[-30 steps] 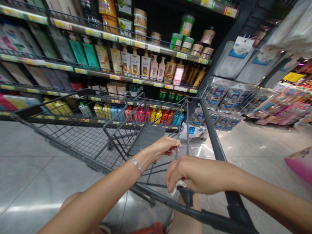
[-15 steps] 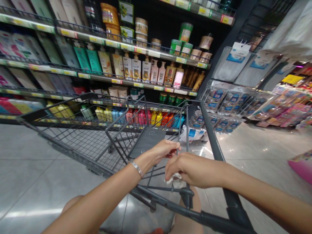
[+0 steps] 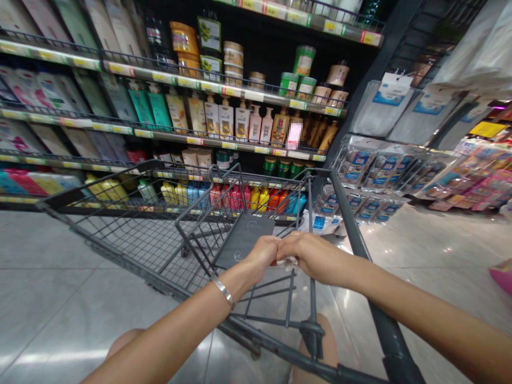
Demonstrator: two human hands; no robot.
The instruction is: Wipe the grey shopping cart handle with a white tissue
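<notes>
My left hand (image 3: pixel 264 255), with a silver bracelet (image 3: pixel 223 293) at the wrist, is closed and meets my right hand over the shopping cart. What its curled fingers hold, if anything, is hidden. A crumpled white tissue (image 3: pixel 289 263) pokes out below the fingers of my right hand (image 3: pixel 307 253), which is closed on it. Both hands touch, just inside the handle bar (image 3: pixel 354 226) of the grey wire shopping cart (image 3: pixel 138 234). Below and beyond them lies the cart's flat dark seat panel (image 3: pixel 244 240).
Store shelves (image 3: pixel 176 80) with bottles and jars of hair products run behind the cart. Packaged goods (image 3: pixel 356 168) hang on hooks at the right. My knees show beneath the cart on the grey tiled floor (image 3: pixel 44 309).
My right hand has moved up and left with the tissue, from below my left fingers to over them. The hands now touch. The view has shifted slightly.
</notes>
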